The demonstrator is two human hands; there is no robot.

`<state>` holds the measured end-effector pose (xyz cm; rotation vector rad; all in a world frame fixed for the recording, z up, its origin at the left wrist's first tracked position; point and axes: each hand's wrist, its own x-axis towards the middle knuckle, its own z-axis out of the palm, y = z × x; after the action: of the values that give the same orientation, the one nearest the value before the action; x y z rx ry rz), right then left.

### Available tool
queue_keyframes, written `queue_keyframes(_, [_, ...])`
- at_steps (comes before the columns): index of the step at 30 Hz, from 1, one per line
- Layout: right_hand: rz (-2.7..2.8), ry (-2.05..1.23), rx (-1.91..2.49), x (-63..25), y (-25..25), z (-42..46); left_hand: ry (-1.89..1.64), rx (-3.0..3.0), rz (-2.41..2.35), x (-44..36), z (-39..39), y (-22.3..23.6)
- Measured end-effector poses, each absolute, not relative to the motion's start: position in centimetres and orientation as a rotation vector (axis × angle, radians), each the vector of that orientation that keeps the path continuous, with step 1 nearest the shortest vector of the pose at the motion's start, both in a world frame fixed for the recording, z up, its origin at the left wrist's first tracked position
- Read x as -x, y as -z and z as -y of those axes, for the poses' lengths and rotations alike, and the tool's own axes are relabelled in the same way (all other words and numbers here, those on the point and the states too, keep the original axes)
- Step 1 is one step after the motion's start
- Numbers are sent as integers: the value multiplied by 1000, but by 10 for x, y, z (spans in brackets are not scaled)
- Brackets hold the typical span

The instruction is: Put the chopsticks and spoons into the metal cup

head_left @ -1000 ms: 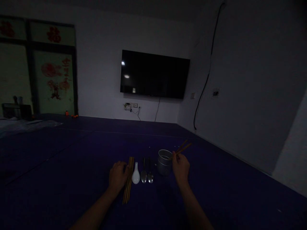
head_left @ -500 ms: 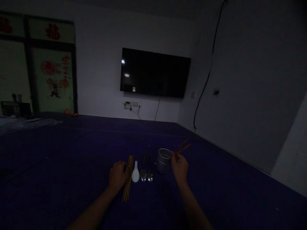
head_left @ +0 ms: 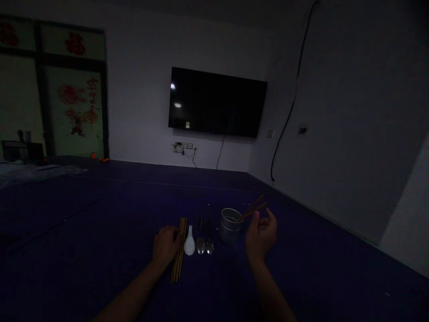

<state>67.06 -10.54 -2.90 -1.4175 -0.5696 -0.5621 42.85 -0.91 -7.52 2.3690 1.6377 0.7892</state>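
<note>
I want my right hand (head_left: 261, 238), fingers parted, to clear the two chopsticks (head_left: 246, 214) leaning in the metal cup (head_left: 229, 232) without nudging — my left hand (head_left: 165, 246), grip unclear, rests against the chopstick row (head_left: 178, 259).

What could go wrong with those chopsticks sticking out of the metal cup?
The two slanted chopsticks lean well out of the metal cup, so they might slip out if the open right hand, close beside them, bumps them. The left hand is up against the flat-lying row of chopsticks; a nudge could perhaps roll them into the white soup spoon lying right beside them.
</note>
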Motion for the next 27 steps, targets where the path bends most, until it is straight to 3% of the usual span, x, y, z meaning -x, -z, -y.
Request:
queue_keyframes(6, [958,657,1297,-635,33,114,-784,-2380,-1623,-428,8,76])
queue_keyframes(14, [1875,476,1428,-581,58,103,-772,-2397,-1623,-428,10,74])
queue_keyframes(19, [2056,180,1664,-575,54,105,-746,-2397,-1631,-427,11,73])
queue_keyframes(27, [2135,87,1788,-573,50,106,-719,-2389,-1640,-428,10,73])
